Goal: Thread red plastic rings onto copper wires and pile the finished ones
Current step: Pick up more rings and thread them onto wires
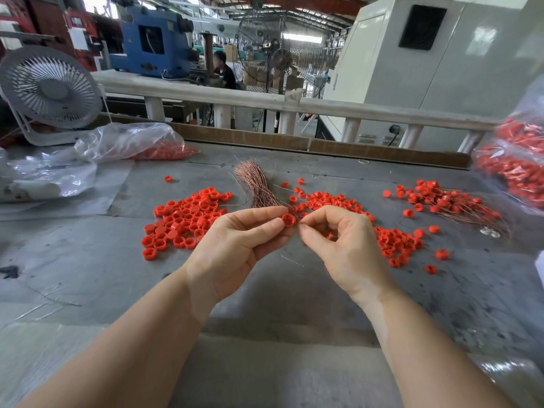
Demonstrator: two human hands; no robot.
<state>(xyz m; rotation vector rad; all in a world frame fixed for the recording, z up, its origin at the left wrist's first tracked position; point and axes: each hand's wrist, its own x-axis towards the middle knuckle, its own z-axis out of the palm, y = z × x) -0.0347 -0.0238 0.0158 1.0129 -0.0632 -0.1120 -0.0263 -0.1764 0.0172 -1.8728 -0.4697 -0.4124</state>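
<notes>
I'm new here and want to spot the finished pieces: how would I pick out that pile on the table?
Start at the grey table and look to its far right, before the bulging plastic bags. The finished pile lies there: its red rings trail thin copper wires, unlike the bare rings elsewhere.

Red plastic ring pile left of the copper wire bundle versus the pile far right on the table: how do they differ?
The left pile of red plastic rings holds bare rings with no wires; the far-right pile of red rings has thin copper wires trailing from it. The left pile is packed tighter; the right one sprawls. Both lie on the grey table.
</notes>
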